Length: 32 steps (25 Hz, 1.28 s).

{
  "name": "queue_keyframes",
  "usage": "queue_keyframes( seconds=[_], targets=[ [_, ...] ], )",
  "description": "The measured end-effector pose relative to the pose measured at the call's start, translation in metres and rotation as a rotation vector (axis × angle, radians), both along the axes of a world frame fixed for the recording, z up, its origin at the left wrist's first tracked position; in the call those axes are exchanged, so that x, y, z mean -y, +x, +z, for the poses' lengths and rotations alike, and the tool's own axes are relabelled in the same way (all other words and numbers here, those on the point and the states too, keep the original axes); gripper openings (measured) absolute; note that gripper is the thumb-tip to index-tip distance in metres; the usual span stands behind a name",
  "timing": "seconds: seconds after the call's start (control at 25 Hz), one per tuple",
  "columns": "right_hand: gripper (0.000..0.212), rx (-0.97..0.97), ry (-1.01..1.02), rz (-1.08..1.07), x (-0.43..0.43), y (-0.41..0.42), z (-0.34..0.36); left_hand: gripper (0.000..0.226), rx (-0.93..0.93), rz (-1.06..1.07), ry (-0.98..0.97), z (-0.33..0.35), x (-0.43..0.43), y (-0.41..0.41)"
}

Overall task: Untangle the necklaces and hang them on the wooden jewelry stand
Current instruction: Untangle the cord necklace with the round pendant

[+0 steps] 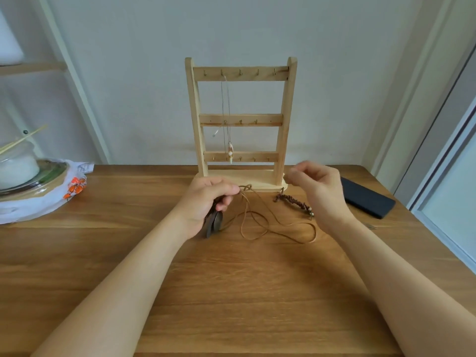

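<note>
Cord necklace (253,229): brown, lying in slack loops on the table (231,292) between your hands.
Left hand (206,199): your grip pinches the cord by its knot (246,187), with the dark pendant (212,224) under the palm.
Right hand (313,184): raised with fingers curled. You cannot tell if this grip holds a strand.
Direction: the free loop trails right from your left grip, so your right hand is nearer.
Wooden stand (240,119): just behind.

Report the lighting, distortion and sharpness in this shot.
Head view: soft even light, faint shadows beneath the cord; no glare on the table; wide-angle bending tilts the door frame at the edges; the thin chain on the stand looks faint.
</note>
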State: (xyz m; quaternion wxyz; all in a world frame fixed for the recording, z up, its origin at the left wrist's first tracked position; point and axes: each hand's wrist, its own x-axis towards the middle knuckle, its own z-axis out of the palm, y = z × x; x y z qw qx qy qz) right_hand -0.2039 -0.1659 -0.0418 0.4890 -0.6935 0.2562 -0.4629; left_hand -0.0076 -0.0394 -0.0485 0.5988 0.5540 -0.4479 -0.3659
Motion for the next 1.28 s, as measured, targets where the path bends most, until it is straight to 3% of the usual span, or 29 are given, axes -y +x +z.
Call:
queue_keyframes(
  seconds=[0.04, 0.12, 0.28, 0.56, 0.72, 0.92, 1.08, 1.28],
  targets=[
    [0.010, -0.044, -0.018, 0.096, -0.007, 0.004, -0.001, 0.017, 0.028, -0.005, 0.007, 0.000, -0.001, -0.003],
    [0.017, -0.160, -0.098, 0.238, -0.015, 0.009, -0.005, 0.021, 0.077, 0.005, 0.024, 0.000, 0.000, -0.006],
    [0.021, -0.257, -0.266, 0.272, -0.023, 0.019, -0.013, 0.042, 0.128, 0.001, 0.070, -0.001, 0.001, -0.007],
    [0.010, -0.232, -0.032, 0.293, -0.017, 0.017, -0.012, 0.025, 0.103, 0.023, 0.078, -0.005, 0.003, -0.006],
    [0.010, -0.346, 0.019, 0.428, -0.016, 0.015, -0.014, 0.021, 0.077, 0.067, 0.070, -0.005, 0.005, -0.006],
    [0.010, -0.309, 0.014, 0.386, -0.018, 0.016, -0.018, 0.018, 0.103, 0.060, 0.090, -0.005, 0.003, -0.007],
    [0.009, -0.161, 0.139, 0.313, -0.016, 0.017, -0.017, 0.022, 0.116, 0.062, 0.119, -0.004, 0.002, -0.008],
    [0.015, 0.091, 0.635, 0.500, -0.011, 0.015, -0.003, 0.042, 0.134, 0.087, 0.171, -0.004, 0.003, -0.006]
  ],
)
